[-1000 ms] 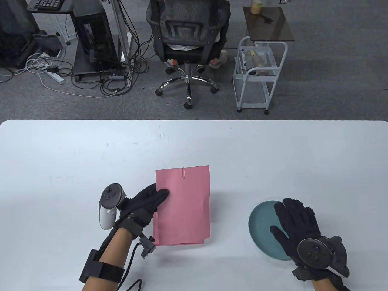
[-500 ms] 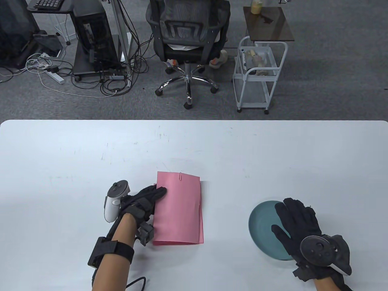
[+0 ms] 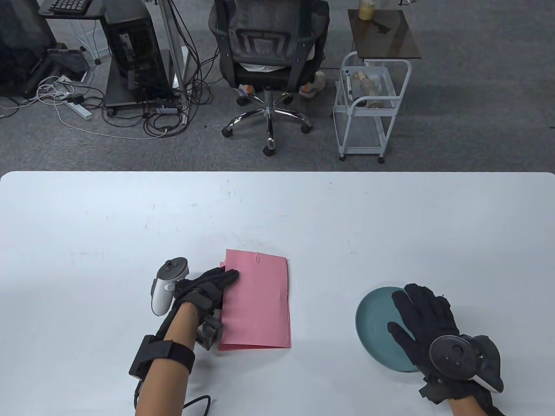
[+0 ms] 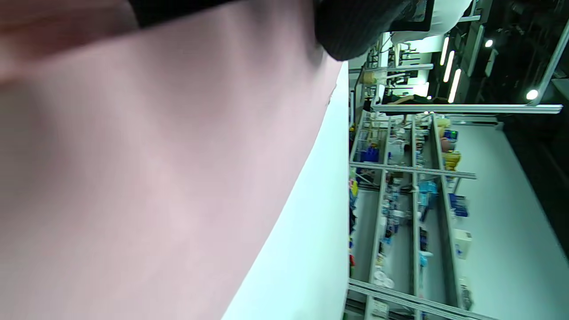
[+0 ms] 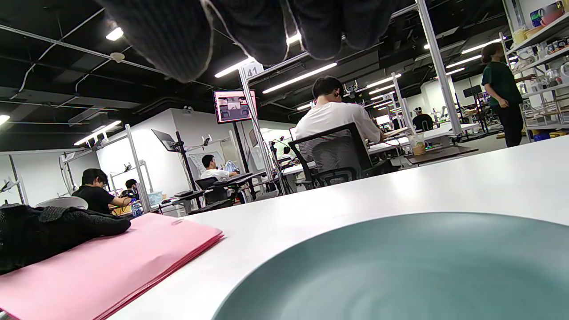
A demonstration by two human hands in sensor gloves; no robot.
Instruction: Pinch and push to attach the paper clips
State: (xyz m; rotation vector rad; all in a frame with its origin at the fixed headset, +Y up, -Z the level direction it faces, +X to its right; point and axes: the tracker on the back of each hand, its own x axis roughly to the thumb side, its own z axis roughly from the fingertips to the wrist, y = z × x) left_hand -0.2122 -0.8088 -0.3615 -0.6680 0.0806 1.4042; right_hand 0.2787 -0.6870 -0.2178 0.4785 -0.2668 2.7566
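Bright, even overhead strip lighting; soft shadows; left wrist view blurred close up.

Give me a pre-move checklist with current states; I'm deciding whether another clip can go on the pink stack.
1. Pink paper stack lies flat on the white table: ok.
2. Left hand grips the stack's left edge: ok.
3. One paper clip sits on the far edge: ok.
4. Right hand holds a fresh clip: not ok; fingers rest straight over the teal plate.
5. Clips left in the plate: cannot tell.
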